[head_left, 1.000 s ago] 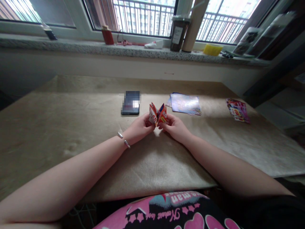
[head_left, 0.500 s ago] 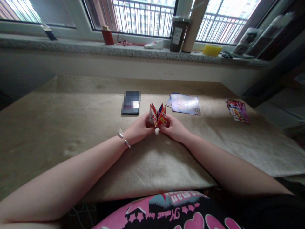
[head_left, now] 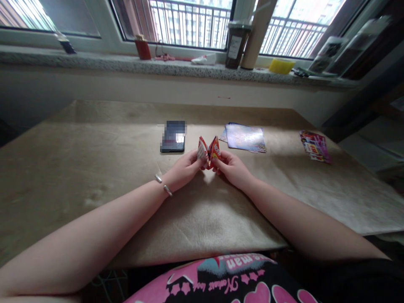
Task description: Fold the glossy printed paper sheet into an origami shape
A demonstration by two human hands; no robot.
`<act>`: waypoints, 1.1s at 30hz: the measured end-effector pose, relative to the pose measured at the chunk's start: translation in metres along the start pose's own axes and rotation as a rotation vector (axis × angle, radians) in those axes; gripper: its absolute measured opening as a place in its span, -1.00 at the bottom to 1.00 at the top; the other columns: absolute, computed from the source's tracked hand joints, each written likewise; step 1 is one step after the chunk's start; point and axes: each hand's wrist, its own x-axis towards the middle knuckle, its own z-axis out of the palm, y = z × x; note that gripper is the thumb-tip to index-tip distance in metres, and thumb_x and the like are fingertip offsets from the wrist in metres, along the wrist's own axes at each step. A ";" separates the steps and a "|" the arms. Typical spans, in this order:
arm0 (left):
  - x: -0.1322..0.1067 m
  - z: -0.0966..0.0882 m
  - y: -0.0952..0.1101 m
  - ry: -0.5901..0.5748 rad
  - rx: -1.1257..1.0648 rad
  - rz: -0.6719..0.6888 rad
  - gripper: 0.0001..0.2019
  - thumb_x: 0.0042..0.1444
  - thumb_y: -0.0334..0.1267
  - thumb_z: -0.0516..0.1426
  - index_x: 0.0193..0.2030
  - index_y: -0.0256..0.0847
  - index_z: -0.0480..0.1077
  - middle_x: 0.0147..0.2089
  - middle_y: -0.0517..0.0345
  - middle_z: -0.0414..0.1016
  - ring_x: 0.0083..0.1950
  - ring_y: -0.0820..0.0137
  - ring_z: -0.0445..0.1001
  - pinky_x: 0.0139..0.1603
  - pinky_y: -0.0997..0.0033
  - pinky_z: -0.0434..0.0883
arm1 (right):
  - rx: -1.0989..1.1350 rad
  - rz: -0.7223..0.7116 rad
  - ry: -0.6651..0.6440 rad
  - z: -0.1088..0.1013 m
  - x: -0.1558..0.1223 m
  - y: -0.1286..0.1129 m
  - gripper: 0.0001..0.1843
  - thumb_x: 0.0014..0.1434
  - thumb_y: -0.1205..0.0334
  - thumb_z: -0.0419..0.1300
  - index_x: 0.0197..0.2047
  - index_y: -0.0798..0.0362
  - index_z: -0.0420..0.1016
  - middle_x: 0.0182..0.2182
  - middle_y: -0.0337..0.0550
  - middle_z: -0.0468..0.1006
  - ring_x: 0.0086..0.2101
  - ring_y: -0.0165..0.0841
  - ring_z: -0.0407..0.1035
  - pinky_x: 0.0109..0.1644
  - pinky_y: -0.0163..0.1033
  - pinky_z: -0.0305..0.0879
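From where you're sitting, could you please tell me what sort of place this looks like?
It looks like a home in a high-rise block, probably a flat: a metal balcony railing with tower blocks outside, a speckled stone windowsill holding everyday odds and ends, and a table under a tan covering.

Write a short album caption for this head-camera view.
Left hand and right hand pinch a red-and-white folded paper piece above a tan fabric table cover.

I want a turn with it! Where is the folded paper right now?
In the head view, the folded paper is pinched between the left hand and the right hand, just to the right of the phone.
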 end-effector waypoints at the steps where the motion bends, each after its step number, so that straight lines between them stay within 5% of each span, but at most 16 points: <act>1: 0.000 -0.001 0.000 0.014 0.014 0.001 -0.63 0.16 0.07 0.07 -0.29 -0.26 0.33 -0.36 0.15 0.38 -0.33 0.43 0.35 -0.27 0.44 0.34 | -0.003 -0.001 -0.004 0.000 0.000 0.000 -0.62 0.03 -0.10 0.24 -0.28 0.05 0.41 -0.45 -0.23 0.49 -0.49 -0.46 0.31 -0.47 -0.34 0.22; 9: 0.001 -0.002 -0.008 0.081 -0.119 -0.054 -0.59 0.02 0.08 0.21 -0.27 -0.27 0.31 -0.31 0.15 0.43 -0.28 0.41 0.43 -0.20 0.41 0.39 | 0.069 -0.028 -0.016 0.003 -0.002 -0.001 -0.54 -0.05 -0.17 0.30 -0.29 0.04 0.40 -0.39 -0.21 0.53 -0.39 -0.41 0.40 -0.40 -0.33 0.26; 15: -0.001 0.001 -0.002 0.019 -0.125 -0.015 -0.62 0.06 0.04 0.19 -0.18 -0.26 0.37 -0.22 0.10 0.48 -0.19 0.37 0.46 -0.12 0.38 0.41 | 0.077 -0.018 0.052 0.001 -0.002 0.000 -0.55 -0.01 -0.19 0.25 -0.35 0.04 0.34 -0.46 -0.27 0.51 -0.45 -0.44 0.39 -0.39 -0.33 0.28; 25: -0.003 0.000 0.000 0.123 -0.183 0.009 -0.61 0.02 0.06 0.23 -0.30 -0.24 0.28 -0.40 0.23 0.43 -0.41 0.49 0.42 -0.36 0.50 0.40 | -0.065 -0.063 0.006 0.002 -0.005 -0.002 -0.62 0.05 -0.12 0.23 -0.32 0.06 0.41 -0.40 -0.20 0.53 -0.38 -0.38 0.42 -0.29 -0.26 0.33; 33: -0.003 0.000 0.002 0.147 -0.173 0.066 -0.65 0.04 0.02 0.24 -0.34 -0.24 0.32 -0.39 0.19 0.46 -0.36 0.45 0.47 -0.28 0.44 0.45 | 0.148 -0.157 0.088 0.007 -0.008 -0.008 -0.64 0.02 -0.07 0.29 -0.28 0.02 0.36 -0.42 -0.23 0.54 -0.39 -0.36 0.49 -0.19 -0.14 0.44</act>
